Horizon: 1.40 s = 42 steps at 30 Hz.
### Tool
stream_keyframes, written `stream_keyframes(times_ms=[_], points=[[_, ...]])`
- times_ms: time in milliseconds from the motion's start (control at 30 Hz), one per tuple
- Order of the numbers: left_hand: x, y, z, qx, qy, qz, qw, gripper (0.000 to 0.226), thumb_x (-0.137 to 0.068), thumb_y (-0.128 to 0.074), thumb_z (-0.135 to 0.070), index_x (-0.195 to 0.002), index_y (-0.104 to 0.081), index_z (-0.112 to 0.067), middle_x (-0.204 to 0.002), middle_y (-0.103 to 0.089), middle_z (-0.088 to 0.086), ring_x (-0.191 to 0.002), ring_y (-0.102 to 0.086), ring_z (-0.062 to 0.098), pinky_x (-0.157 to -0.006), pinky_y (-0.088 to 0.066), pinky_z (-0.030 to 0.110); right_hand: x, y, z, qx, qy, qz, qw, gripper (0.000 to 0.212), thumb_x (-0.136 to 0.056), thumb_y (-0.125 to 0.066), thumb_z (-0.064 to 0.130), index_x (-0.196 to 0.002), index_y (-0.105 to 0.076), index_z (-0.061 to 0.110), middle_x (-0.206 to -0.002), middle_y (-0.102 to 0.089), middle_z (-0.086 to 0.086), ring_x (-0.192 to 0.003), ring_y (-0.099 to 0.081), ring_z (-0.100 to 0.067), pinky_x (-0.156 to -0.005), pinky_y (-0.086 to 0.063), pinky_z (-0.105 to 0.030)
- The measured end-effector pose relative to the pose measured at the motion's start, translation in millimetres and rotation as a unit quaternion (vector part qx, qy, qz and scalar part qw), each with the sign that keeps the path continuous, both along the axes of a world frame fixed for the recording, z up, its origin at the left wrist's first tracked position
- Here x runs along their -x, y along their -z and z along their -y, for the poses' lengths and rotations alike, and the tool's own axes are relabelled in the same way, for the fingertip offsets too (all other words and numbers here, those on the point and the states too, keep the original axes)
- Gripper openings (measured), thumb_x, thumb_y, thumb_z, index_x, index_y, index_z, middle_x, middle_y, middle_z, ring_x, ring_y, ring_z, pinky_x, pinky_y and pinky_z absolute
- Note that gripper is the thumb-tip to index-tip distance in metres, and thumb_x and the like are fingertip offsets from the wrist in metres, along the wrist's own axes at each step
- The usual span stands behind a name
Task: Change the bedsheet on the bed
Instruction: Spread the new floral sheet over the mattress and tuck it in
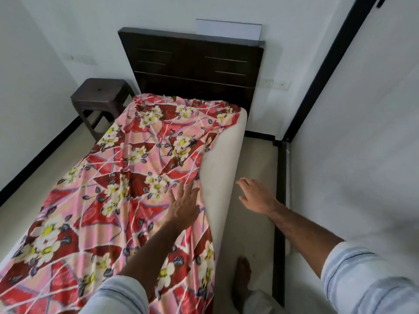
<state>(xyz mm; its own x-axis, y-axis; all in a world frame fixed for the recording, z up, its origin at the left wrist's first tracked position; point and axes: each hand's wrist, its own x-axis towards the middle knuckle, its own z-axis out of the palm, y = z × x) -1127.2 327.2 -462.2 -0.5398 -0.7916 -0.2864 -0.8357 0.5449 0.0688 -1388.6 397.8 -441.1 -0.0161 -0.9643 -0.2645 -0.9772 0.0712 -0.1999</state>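
A red and pink floral bedsheet lies spread over a single bed with a pale mattress. The sheet is rumpled near the dark headboard and leaves the mattress's right side bare. My left hand reaches out with straight fingers over the sheet's right edge, touching or just above it. My right hand hovers with relaxed fingers to the right of the mattress, above the floor, holding nothing.
A dark plastic stool stands left of the headboard. A narrow strip of pale floor runs between the bed and the right wall, with a black skirting line. My bare foot stands there. Wall sockets sit beside the headboard.
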Motion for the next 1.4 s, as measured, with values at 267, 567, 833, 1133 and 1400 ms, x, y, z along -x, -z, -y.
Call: stream_keyframes(times_ms=[267, 567, 833, 1133, 1400], points=[[112.8, 1.7, 133.3, -0.005, -0.027, -0.019, 0.999, 0.059, -0.102, -0.045, -0.041, -0.155, -0.03, -0.02, -0.169, -0.008, 0.01, -0.156, -0.003, 0.037, -0.119, -0.012, 0.07, 129.3, -4.8, 151.5, -0.045, -0.039, -0.02, 0.998, 0.046, -0.097, -0.055, 0.029, -0.14, -0.046, 0.015, -0.141, -0.048, -0.008, -0.128, -0.05, -0.028, -0.104, -0.042, -0.048], [188.2, 76.3, 269.6, -0.082, -0.075, -0.025, 0.993, 0.047, -0.1, -0.049, -0.035, -0.145, -0.044, -0.019, -0.162, -0.028, 0.009, -0.147, -0.03, 0.032, -0.115, -0.034, 0.056, 199.0, 47.8, 330.5, -0.063, -0.116, -0.005, 0.991, 0.038, -0.096, -0.055, 0.022, -0.133, -0.054, 0.017, -0.134, -0.052, -0.004, -0.123, -0.051, -0.025, -0.102, -0.042, -0.04], [230.2, 179.0, 364.4, -0.196, -0.17, 0.01, 0.966, 0.063, -0.098, -0.053, -0.029, -0.153, -0.028, -0.013, -0.159, -0.034, 0.011, -0.134, -0.048, 0.032, -0.099, -0.047, 0.046, 217.1, 164.9, 461.0, -0.147, -0.197, 0.013, 0.969, 0.045, -0.09, -0.058, 0.02, -0.135, -0.052, 0.018, -0.135, -0.052, -0.004, -0.119, -0.053, -0.027, -0.097, -0.047, -0.045], [258.7, 260.4, 382.7, -0.08, -0.262, 0.038, 0.961, 0.052, -0.096, -0.062, -0.03, -0.141, -0.044, -0.013, -0.144, -0.049, 0.016, -0.119, -0.056, 0.036, -0.094, -0.053, 0.048, 189.8, 287.7, 522.6, 0.005, -0.285, 0.065, 0.956, 0.046, -0.086, -0.067, 0.029, -0.131, -0.058, 0.027, -0.146, -0.045, -0.004, -0.136, -0.039, -0.029, -0.103, -0.041, -0.05], [302.5, 217.4, 397.4, 0.048, -0.199, -0.217, 0.954, 0.012, -0.093, -0.059, -0.007, -0.101, -0.053, -0.014, -0.077, -0.061, 0.008, -0.064, -0.055, 0.03, -0.056, -0.045, 0.039, 247.2, 291.0, 551.7, 0.133, -0.214, 0.282, 0.926, 0.012, -0.088, -0.066, 0.013, -0.098, -0.069, 0.02, -0.096, -0.07, 0.008, -0.097, -0.061, -0.022, -0.086, -0.035, -0.04]])
